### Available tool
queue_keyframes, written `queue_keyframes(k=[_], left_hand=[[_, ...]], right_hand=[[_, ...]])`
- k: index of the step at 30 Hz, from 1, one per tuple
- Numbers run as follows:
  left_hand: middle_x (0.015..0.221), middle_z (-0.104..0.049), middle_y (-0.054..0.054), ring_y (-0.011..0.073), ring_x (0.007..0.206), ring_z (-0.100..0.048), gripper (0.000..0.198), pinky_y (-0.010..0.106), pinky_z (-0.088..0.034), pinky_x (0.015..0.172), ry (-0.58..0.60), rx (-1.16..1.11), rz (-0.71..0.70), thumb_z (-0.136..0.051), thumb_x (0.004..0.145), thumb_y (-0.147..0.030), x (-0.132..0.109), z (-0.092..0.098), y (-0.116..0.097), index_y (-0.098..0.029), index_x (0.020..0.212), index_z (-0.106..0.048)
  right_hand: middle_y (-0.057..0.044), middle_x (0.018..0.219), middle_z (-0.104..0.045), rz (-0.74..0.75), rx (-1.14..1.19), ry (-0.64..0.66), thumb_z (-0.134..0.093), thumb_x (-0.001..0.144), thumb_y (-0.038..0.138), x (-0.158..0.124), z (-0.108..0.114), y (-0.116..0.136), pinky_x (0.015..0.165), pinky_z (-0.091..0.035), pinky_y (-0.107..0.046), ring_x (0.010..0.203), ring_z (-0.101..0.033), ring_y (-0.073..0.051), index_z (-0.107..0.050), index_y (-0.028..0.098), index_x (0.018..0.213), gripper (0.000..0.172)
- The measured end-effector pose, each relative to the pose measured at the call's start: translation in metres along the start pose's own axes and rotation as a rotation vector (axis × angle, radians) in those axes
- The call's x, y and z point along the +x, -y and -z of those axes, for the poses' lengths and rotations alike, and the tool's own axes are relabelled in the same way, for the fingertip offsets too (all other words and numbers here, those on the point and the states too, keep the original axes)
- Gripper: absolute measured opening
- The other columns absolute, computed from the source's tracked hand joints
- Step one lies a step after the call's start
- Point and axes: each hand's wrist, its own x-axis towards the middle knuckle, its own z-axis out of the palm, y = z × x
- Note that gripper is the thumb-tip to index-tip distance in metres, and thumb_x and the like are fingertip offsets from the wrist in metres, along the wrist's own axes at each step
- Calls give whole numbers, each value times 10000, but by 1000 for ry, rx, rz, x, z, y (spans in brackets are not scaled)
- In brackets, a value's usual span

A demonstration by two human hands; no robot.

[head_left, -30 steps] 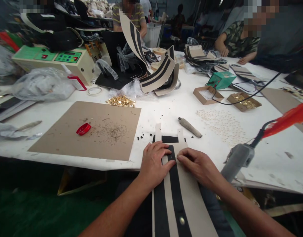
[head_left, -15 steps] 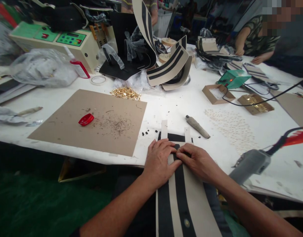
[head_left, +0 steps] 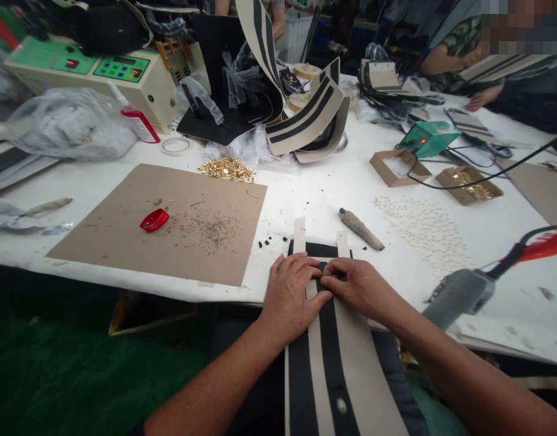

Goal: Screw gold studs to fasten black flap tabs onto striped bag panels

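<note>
Both hands flat on striped panel at table edge. Left hand spread, pressing; right hand fingers pinched at the black centre stripe. Panel's long axis runs 12–6, toward me; awl at 1 o'clock, nearer right.

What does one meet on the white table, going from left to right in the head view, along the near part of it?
Red cap → cardboard sheet → left hand → right hand → striped panel → grey tool with red cable.
</note>
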Motion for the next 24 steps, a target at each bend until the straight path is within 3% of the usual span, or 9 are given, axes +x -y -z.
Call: queue_keyframes(k=[6, 9, 11, 13, 15, 18, 21, 24], left_hand=[[1306, -713, 2, 284, 1351, -544, 291, 549, -291, 1230, -5, 16, -8, -851, 804, -318, 0, 1, -1, -288, 1059, -714], [1298, -716, -2, 289, 1347, -546, 274, 562, -302, 1225, -7, 35, -16, -854, 803, -318, 0, 1, -2, -293, 1044, -726], [1289, -719, -4, 292, 1342, -549, 260, 569, -309, 1220, -8, 44, -18, -854, 803, -320, 1, 2, -2, -294, 1032, -734], [1285, -719, -7, 289, 1340, -551, 252, 572, -316, 1216, -9, 47, -15, -854, 803, -305, 1, 2, -3, -296, 1028, -741], [1279, -720, -8, 285, 1334, -555, 251, 574, -321, 1214, -10, 46, -14, -856, 796, -278, 2, 2, -4, -292, 1019, -744], [1265, -726, -1, 282, 1322, -563, 244, 579, -334, 1210, -5, 45, -20, -855, 790, -259, 3, 3, -5, -280, 1006, -744], [1266, -727, 4, 287, 1324, -561, 236, 587, -348, 1201, 0, 52, -22, -851, 789, -261, 3, 4, -7, -275, 999, -745], [1263, -730, 1, 285, 1324, -563, 231, 583, -353, 1200, -6, 54, -25, -850, 787, -259, 3, 4, -8, -274, 993, -748]], right_hand=[[-18, 874, -697, 54, 5, -74, -564, 968, 323, -5, -4, 0, 744, -441, -330, 821, -624, -205, -685, 228, 840, 200], [-41, 1020, -731, 88, 163, -229, -529, 1014, 361, -31, -6, -2, 864, -491, -347, 944, -665, -221, -718, 239, 1020, 226], [-45, 1013, -739, 48, 219, -401, -568, 1002, 415, -62, -7, -5, 847, -514, -348, 912, -679, -227, -729, 244, 1064, 243], [-41, 917, -733, -68, 207, -600, -630, 957, 480, -99, -8, -13, 789, -524, -359, 817, -677, -236, -742, 243, 990, 264], [-56, 877, -725, -277, 190, -802, -670, 904, 546, -133, -7, -27, 784, -530, -386, 804, -680, -260, -727, 230, 923, 322], [-105, 1001, -728, -584, 226, -961, -733, 783, 651, -158, -6, -55, 778, -555, -422, 878, -706, -314, -671, 197, 1064, 538], [-136, 1092, -719, -615, 231, -886, -764, 669, 724, -151, -4, -80, 749, -565, -442, 889, -713, -338, -609, 180, 1189, 767], [-91, 808, -713, -593, 50, -699, -699, 709, 766, -137, -1, -93, 695, -524, -453, 771, -676, -344, -639, 216, 915, 591]])
